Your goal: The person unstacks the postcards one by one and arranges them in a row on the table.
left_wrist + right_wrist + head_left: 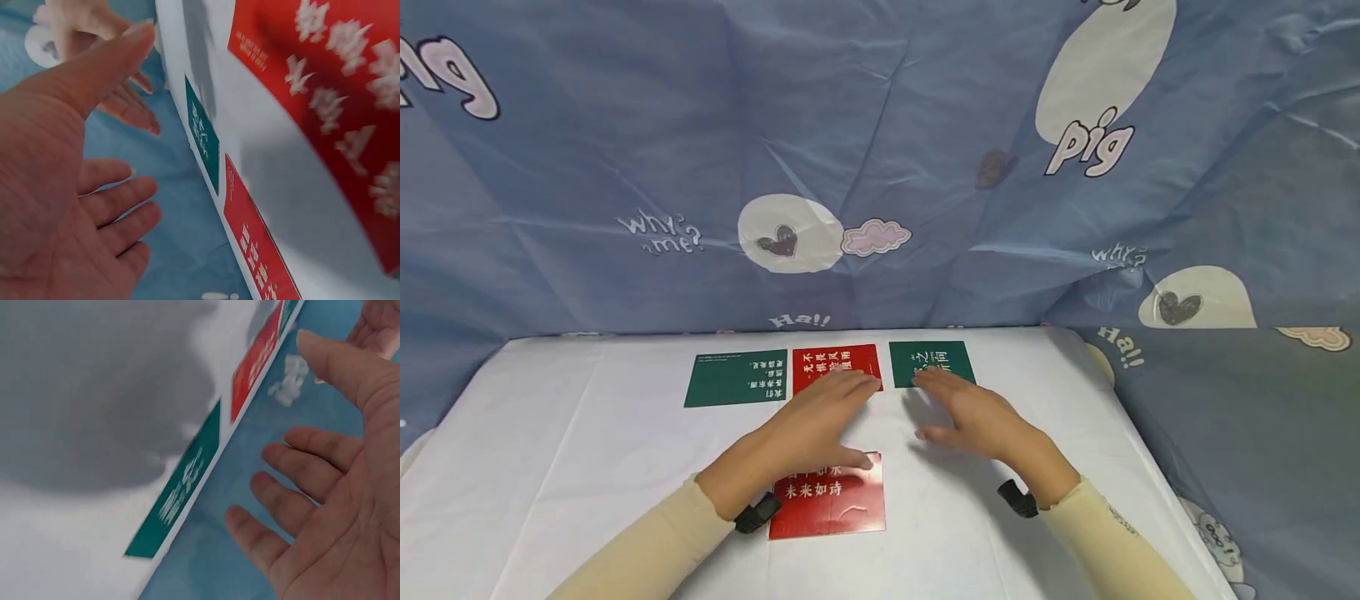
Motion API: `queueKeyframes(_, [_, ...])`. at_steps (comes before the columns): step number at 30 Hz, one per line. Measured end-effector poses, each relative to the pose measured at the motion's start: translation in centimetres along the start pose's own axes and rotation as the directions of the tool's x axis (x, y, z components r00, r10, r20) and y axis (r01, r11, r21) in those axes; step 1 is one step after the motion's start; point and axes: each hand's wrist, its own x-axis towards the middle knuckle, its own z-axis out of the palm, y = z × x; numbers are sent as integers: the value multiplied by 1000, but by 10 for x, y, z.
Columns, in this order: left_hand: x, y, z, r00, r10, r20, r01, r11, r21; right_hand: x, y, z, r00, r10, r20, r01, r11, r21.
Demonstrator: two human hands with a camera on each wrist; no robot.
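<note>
Both hands hover above a white-covered table, fingers loosely extended and nothing held. In the head view my left hand [816, 425] is over the gap between a red card [831, 508] near the front and another red card [808, 362] in the back row, hiding part of each. My right hand [981, 417] is up near a green card [932, 354] at the back right, its fingertips covering some of the white lettering. A second green card [730, 379] lies at the back left. The left wrist view shows the left palm [62, 206] with the thumb spread; the right palm [337, 519] looks similar.
White cloth [587, 467] covers the table. A blue-grey printed sheet [880, 167] rises behind it and along the right side [1225, 400]. Dark wrist straps [758, 512] sit at both cuffs.
</note>
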Motion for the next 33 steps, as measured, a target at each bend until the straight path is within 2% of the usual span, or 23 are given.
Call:
queueKeyframes(3, [-26, 3, 1, 999, -32, 26, 32, 999, -19, -8, -18, 6, 998, -54, 15, 54, 999, 1])
queueKeyframes(8, [-63, 3, 12, 994, -80, 70, 83, 995, -46, -23, -42, 25, 990, -136, 45, 136, 991, 2])
queueKeyframes(16, [-104, -4, 27, 977, -194, 92, 203, 973, -107, -27, -64, 53, 972, -186, 145, 190, 982, -16])
queueKeyframes(21, [-115, -7, 33, 977, -208, 50, 213, 968, -131, -25, -66, 59, 972, -187, 140, 194, 980, -36])
queueKeyframes(33, [-118, -8, 41, 985, -168, -40, 164, 982, -89, -24, -70, 62, 979, -165, 118, 169, 985, -22])
